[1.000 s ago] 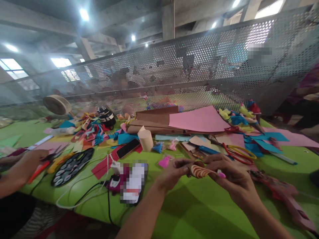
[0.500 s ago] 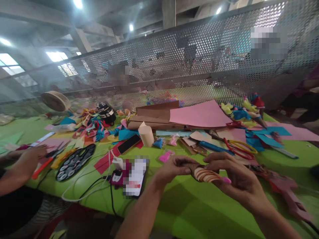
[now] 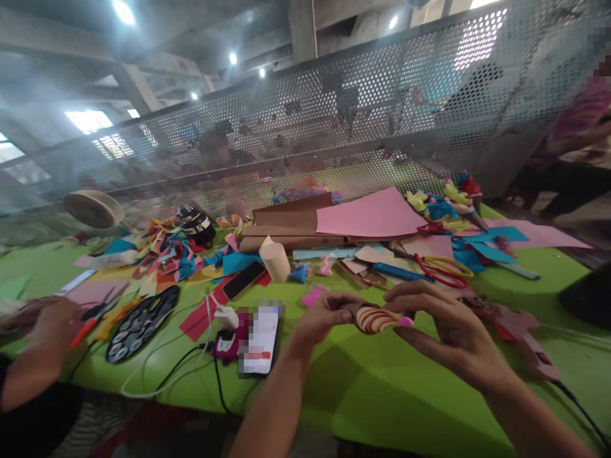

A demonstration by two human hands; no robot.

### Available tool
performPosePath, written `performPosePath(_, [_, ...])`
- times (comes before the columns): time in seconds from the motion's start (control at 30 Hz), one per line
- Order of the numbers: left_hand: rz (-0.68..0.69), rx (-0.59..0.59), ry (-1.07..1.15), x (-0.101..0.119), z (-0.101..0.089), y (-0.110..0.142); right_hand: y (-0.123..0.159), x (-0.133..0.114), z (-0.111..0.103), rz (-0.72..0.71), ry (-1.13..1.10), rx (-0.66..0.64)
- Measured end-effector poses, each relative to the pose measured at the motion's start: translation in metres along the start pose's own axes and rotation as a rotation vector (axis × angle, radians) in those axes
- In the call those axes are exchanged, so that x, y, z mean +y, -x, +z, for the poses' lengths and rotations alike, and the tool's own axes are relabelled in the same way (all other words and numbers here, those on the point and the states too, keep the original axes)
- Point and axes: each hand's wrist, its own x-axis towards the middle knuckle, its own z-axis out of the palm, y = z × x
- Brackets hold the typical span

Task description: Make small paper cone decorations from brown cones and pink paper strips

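Green tabletop (image 3: 363, 394) below; my left hand (image 3: 324, 318) pinches a striped piece (image 3: 376, 319), my right hand (image 3: 449, 334) half-curled at its pink tip (image 3: 407, 322), grip unclear.

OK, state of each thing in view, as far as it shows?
Left hand, closed on striped piece
Right hand, at its pink tip; grip unclear
Beige paper roll, standing upright
Black phone, screen dark
Nearer phone, screen lit
Pink glue gun, lying down
Fan, running or not: unclear

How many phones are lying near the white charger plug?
2: a dark phone beyond the plug and a lit phone to the plug's right. Others may be hidden.
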Motion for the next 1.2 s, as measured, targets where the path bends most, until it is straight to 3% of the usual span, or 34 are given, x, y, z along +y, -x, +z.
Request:
performPosePath(0.17, [-0.051, -0.060, -0.069, 0.004, -0.003, 0.002, 0.009, -0.007, -0.003, -0.051, 0.046, -0.067])
performPosePath(0.3, [-0.050, -0.136, -0.125, 0.007, -0.005, 0.003, 0.020, -0.013, -0.008, -0.055, 0.143, -0.049])
performPosePath(0.5, [-0.047, -0.200, -0.200, 0.013, -0.005, 0.003, 0.057, 0.010, -0.043, 0.039, 0.522, 0.148])
performPosePath(0.6, [-0.042, -0.217, -0.195, 0.015, -0.003, 0.003, 0.084, 0.034, -0.072, 0.245, 0.748, 0.178])
performPosePath(0.67, [-0.034, -0.222, -0.182, 0.016, -0.002, 0.003, 0.098, 0.048, -0.088, 0.501, 0.916, 0.233])
performPosePath(0.77, [-0.033, -0.225, -0.175, 0.015, -0.003, 0.004, 0.107, 0.058, -0.097, 0.803, 0.925, 0.179])
performPosePath(1.0, [-0.061, -0.226, -0.153, 0.011, -0.007, 0.004, 0.083, 0.052, -0.092, 1.143, 0.770, 0.204])
performPosePath(1.2, [-0.098, -0.223, -0.137, 0.008, -0.009, 0.004, 0.087, 0.054, -0.107, 1.147, 0.644, 0.214])
